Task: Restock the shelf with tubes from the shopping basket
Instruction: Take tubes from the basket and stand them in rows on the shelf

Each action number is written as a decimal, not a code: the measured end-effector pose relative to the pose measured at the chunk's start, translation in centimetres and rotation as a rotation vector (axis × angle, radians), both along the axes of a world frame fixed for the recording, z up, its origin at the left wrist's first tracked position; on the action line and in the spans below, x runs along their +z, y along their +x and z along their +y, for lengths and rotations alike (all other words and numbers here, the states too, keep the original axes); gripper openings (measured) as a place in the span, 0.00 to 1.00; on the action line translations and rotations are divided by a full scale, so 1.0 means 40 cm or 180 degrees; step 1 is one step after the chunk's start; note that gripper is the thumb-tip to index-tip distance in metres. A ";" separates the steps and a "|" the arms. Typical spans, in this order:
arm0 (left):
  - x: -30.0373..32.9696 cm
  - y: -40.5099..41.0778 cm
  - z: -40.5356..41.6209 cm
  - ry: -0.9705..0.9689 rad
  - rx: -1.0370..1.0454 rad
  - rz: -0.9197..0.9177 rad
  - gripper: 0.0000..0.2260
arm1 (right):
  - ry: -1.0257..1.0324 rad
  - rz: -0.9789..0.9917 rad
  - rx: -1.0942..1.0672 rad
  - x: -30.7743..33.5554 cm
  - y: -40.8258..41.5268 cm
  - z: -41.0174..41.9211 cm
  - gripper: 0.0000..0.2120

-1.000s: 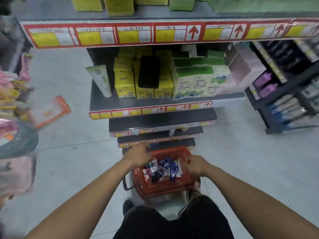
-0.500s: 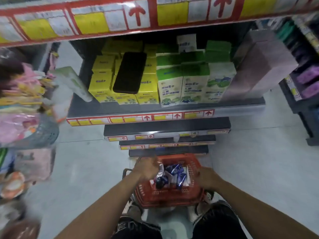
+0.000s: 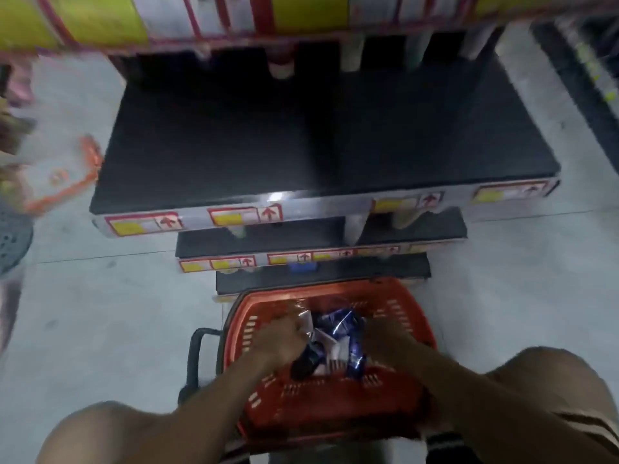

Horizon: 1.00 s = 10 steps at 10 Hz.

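Early stage: both hands are reaching into the red basket (image 3: 330,401) on the floor. Left hand (image 3: 279,339) and right hand (image 3: 385,341) are lying among the tubes (image 3: 338,333); grip unclear through blur. The dark shelf (image 3: 301,145) is showing bare; stocking seemingly not begun.

Both hands (image 3: 330,339) reach among tubes (image 3: 338,329) inside the red basket (image 3: 321,393)

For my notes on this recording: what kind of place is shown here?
Most likely a shop aisle. Tiered dark shelves carry red and yellow price labels along their edges, and a red shopping basket of packaged goods stands on the floor before them.
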<state>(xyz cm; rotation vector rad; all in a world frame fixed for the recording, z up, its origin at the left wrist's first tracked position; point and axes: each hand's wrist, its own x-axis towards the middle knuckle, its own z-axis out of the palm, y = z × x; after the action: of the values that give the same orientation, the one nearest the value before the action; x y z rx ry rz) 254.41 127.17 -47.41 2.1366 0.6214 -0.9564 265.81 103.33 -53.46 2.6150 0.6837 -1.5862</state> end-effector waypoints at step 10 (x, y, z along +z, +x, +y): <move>-0.335 -0.195 0.008 0.0567 0.0265 -0.0758 0.13 | 0.0431 -0.0722 -0.0425 -0.255 -0.200 -0.021 0.09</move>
<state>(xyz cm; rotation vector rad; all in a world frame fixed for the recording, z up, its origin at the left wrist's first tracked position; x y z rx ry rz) 246.60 127.50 -60.82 2.3172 0.6905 -0.6087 257.79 102.47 -63.68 2.9347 0.6342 -1.2818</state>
